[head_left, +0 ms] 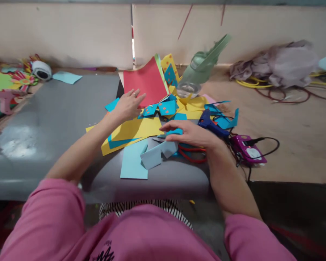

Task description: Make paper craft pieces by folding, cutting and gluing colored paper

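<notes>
My left hand (pixel 130 104) is open, fingers spread, at the lower left edge of a stack of paper with a red sheet (pixel 146 81) on top. My right hand (pixel 187 133) hovers or rests by scissors with red-orange handles (pixel 192 154); its fingers are apart and nothing shows in them. Below it lie a folded pale blue paper piece (pixel 152 158) and a flat pale blue sheet (pixel 134 161). Yellow sheets (pixel 138 127) lie between the hands. Just beyond them sits a blue paper bow with orange dots (pixel 167 107).
Right of my right hand are a blue glue gun (pixel 212 125) and a magenta power box (pixel 248 150) with cables. A green-topped bottle (pixel 197 72) stands at the back. At left are a pink glue gun (pixel 5 99) and a white tape roll (pixel 41 70). Crumpled cloth (pixel 282 63) lies far right.
</notes>
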Demonstrator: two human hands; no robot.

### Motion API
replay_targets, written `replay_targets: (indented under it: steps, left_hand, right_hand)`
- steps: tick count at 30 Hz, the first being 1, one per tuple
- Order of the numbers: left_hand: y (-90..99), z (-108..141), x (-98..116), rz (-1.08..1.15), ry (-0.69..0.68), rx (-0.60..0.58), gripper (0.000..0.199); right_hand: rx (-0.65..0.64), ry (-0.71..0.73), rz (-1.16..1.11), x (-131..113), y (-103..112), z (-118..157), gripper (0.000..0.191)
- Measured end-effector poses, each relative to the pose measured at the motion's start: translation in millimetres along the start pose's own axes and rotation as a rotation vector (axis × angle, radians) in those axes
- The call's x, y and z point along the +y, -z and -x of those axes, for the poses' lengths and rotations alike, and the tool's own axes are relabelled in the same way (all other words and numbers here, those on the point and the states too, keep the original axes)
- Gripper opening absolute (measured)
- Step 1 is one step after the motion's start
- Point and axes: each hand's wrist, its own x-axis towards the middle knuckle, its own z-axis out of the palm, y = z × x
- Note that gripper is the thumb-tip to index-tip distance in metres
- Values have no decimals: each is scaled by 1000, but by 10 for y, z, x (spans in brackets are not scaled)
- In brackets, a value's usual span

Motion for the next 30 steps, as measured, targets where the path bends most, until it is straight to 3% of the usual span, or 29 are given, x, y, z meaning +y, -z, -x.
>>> replay_targets:
  steps: [2, 4, 6, 9, 11, 14, 19, 23, 26, 30]
  left_hand:
    - [147, 346, 68, 176, 5, -62, 43]
    - [230, 685, 192, 358, 20, -249, 51]
    - [216, 954, 313, 496, -36, -386, 47]
    - [99, 1153, 353, 537, -90, -310, 35]
    - [53, 1177, 268, 527, -49, -182, 26]
    - [89, 1180, 65, 550, 72, -37, 27]
    - [133, 1233, -258, 528, 247, 27, 33]
    - [-3, 1112, -581, 499, 347, -70, 29]
    - [-100, 904, -805, 565, 383, -141, 28]
    - [-183, 650, -889, 702, 380, -138, 33]
  right_hand:
    - [-132, 29, 3, -9, 51, 23, 52]
    - [-205, 44, 13, 3, 73, 18, 45]
    - [-201, 42, 16, 4, 71, -3, 40]
    - [-95, 47, 32, -66, 55, -15, 38]
    - [45, 76, 57, -150, 54, 16, 37]
    - [236, 64, 131, -247, 69, 142, 41]
    - [289, -156, 372, -133, 102, 488, 25]
    - [399, -344, 541, 103, 201, 775, 24]
    - [386, -404, 559, 229, 305, 964, 23]
    - [416, -533, 631, 330, 421, 1090, 24]
